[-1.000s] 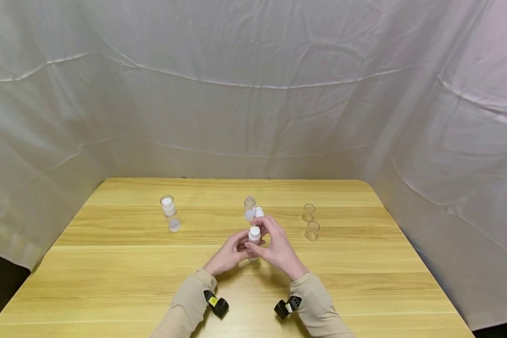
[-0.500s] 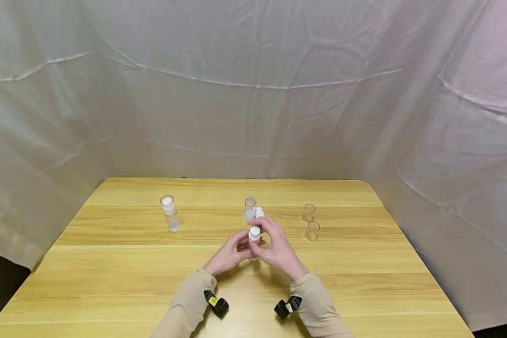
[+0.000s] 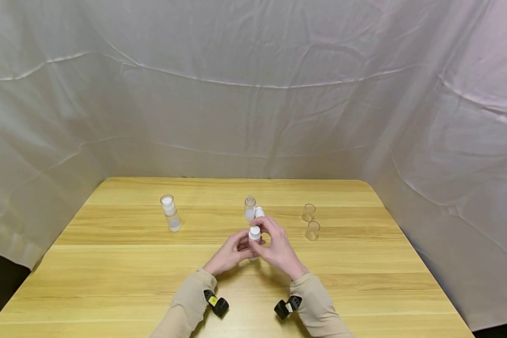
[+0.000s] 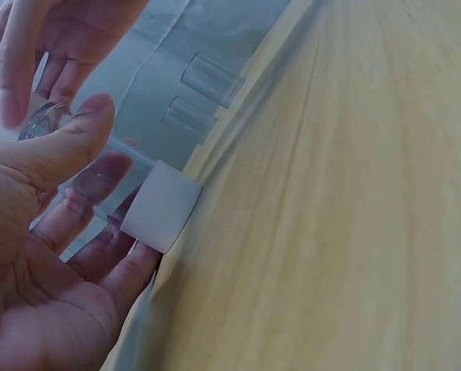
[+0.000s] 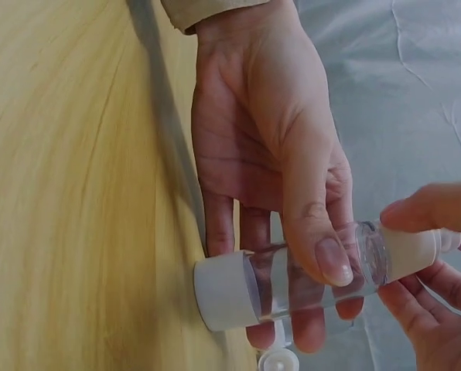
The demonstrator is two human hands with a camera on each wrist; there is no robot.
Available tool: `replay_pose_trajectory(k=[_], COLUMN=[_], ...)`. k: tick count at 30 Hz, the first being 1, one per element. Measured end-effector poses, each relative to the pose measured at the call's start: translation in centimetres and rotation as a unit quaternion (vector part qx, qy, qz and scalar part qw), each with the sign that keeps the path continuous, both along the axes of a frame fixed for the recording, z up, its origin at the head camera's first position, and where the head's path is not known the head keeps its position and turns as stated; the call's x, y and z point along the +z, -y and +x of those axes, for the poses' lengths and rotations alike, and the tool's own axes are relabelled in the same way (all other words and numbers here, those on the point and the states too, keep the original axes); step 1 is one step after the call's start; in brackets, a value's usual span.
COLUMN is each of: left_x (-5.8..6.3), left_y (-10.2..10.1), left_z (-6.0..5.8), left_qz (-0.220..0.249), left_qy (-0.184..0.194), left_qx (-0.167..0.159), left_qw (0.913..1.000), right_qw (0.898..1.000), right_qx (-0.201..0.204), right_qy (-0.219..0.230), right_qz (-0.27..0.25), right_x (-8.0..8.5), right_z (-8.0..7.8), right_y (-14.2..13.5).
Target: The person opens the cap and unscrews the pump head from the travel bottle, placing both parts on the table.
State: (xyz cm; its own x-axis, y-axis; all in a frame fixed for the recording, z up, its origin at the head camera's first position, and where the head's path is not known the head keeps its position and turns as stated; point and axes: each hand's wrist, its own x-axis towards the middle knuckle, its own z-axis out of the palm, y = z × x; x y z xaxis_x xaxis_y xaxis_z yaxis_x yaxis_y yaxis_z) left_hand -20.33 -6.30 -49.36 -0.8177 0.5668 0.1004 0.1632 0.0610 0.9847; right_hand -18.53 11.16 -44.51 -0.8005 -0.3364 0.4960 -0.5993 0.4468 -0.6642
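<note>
A small clear bottle [image 5: 273, 278] with a white base [image 4: 162, 207] stands upright at the table's middle, in front of the body. My left hand [image 3: 227, 256] holds it round its clear body, thumb on one side and fingers on the other. The right hand [image 3: 279, 249] pinches the white collar [image 5: 408, 249] at the bottle's top between thumb and fingers. A narrower white tip [image 3: 255, 230] sticks up above that collar. Just beyond the hands stand a clear bottle with an uncovered neck [image 3: 249, 209] and a white pump top [image 3: 259, 212], partly hidden by the right hand.
Two clear, cup-like caps [image 3: 308, 212] stand to the right on the wooden table [image 3: 363, 263]. At the left is another clear bottle [image 3: 171, 216] with a white top under a clear cap. Grey cloth [image 3: 253, 117] hangs behind and at the sides.
The right thumb and fingers have shifted slightly round the white collar, back and forth. The left hand, the bottle and everything else on the table stay where they were.
</note>
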Motion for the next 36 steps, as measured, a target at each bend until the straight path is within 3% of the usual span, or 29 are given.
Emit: replay_pose_trajectory(k=[5, 11, 22, 30, 36], left_x=[-0.06, 0.01, 0.02, -0.03, -0.07], left_y=[0.04, 0.07, 0.04, 0.03, 0.03], left_z=[-0.04, 0.03, -0.03, 0.03, 0.0], left_qz=[0.01, 0.002, 0.011, 0.001, 0.004], left_qy=[-0.013, -0.005, -0.011, -0.004, 0.001], left_qx=[-0.01, -0.003, -0.009, 0.001, 0.0], left_qw=[0.9998, 1.0, 0.9998, 1.0, 1.0], right_qw=[1.0, 0.998, 1.0, 0.999, 1.0], right_qx=[0.005, -0.028, 0.003, -0.029, 0.006], right_qy=[0.016, 0.045, 0.006, 0.017, -0.005], right_qz=[0.015, -0.019, 0.005, -0.025, -0.021], right_x=[0.0, -0.03, -0.08, 0.0, -0.01], right_z=[0.05, 0.15, 0.06, 0.11, -0.06], right_y=[-0.03, 0.3, -0.08, 0.15, -0.14])
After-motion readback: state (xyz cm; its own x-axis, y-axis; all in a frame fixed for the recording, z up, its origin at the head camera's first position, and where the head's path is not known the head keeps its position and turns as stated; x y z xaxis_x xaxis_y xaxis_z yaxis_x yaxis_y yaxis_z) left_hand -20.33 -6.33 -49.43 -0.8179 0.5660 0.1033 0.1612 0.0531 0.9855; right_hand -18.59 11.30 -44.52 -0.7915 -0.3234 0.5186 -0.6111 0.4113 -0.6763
